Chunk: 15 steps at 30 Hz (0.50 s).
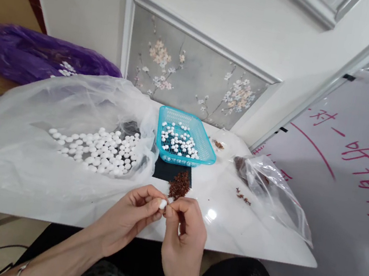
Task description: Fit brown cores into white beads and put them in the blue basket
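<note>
The white desk (232, 232) carries everything in front of me. Largest on it is the clear plastic bag (29, 129) spread open to my left, with a heap of white seeds (100, 149) lying inside it. Behind that sits a purple bag (24, 52), well apart from my work. Near the middle stands the blue basket (205, 144), holding a smaller lot of the same white seeds. To the right lies a smaller clear bag (275, 192) with some dark bits in it. Just in front of the basket, on a dark mat (164, 170), is a little mound of reddish-brown husk (178, 188).

My left hand (127, 218) and right hand (184, 238) meet over the near edge of the desk, just this side of the husk mound. The single white seed (163, 204) is pinched between the fingertips of both hands, so both are closed on it: the left grip holds it steady from the side, the right grip presses against it with thumb and forefinger.

To do this well, I judge I should keep the left pinch firm but light so the seed does not slip or crush, work with the right thumbnail only, and stay over the desk so anything that drops lands near the mound, not in my lap.
</note>
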Motion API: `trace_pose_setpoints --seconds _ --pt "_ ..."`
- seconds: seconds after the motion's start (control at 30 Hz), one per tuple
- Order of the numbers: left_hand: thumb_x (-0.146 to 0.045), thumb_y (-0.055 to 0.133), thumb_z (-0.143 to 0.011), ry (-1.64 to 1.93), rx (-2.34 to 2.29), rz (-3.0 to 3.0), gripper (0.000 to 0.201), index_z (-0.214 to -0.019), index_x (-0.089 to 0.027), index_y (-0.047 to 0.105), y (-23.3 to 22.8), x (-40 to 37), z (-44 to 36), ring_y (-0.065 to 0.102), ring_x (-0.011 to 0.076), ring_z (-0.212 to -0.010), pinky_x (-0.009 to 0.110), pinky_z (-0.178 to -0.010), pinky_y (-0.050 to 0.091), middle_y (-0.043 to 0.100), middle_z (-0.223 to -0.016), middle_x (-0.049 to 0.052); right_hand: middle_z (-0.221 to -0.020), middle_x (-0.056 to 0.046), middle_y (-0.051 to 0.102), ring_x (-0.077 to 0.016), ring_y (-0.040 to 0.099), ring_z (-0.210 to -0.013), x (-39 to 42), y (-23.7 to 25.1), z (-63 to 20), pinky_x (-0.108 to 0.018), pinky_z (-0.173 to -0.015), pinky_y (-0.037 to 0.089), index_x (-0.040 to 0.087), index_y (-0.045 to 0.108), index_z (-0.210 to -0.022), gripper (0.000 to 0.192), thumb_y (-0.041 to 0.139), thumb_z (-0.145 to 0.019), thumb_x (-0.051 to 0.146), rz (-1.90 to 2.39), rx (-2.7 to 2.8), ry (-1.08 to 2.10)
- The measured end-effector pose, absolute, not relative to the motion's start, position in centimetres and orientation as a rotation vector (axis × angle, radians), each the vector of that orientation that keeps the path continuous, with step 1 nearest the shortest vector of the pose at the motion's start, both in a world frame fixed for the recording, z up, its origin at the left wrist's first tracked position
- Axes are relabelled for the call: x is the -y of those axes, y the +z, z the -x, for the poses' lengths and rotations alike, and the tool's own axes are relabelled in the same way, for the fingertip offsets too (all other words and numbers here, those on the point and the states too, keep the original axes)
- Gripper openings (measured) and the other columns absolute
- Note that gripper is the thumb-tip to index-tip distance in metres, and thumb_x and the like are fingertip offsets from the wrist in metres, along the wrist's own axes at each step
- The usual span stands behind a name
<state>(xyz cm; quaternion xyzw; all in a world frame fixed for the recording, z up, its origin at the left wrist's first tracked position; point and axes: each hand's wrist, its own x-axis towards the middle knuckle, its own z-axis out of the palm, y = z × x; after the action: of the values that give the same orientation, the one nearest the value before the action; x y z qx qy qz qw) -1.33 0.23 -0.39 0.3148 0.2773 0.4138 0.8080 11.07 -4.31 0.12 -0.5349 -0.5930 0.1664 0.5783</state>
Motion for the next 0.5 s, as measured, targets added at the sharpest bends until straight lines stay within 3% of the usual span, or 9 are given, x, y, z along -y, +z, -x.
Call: trace_pose_setpoints --seconds 0.33,0.5 --pt "-0.021 0.073 -0.074 0.903 -0.613 -0.661 0.008 -0.073 -0.016 0.067 -0.3 -0.31 1.01 0.055 0.0063 -0.073 0.017 -0.075 0.047 0.063 -0.078 -0.001 -0.075 0.0 0.051 -0.0134 0.051 -0.071 3.9 0.24 -10.6 -0.026 -0.065 0.043 0.019 0.05 -0.076 0.016 0.046 -0.09 0.012 1.295 1.446 0.232" --pt "-0.023 0.07 -0.077 0.881 -0.605 -0.656 0.01 -0.075 -0.014 0.067 -0.13 -0.49 0.94 0.055 0.0055 -0.07 0.015 -0.071 0.047 0.061 -0.076 -0.001 -0.075 0.002 0.051 -0.0127 0.054 -0.069 3.78 0.11 -10.87 -0.024 -0.064 0.047 0.02 0.053 -0.088 0.002 0.051 -0.089 0.02 1.312 1.3 0.545"
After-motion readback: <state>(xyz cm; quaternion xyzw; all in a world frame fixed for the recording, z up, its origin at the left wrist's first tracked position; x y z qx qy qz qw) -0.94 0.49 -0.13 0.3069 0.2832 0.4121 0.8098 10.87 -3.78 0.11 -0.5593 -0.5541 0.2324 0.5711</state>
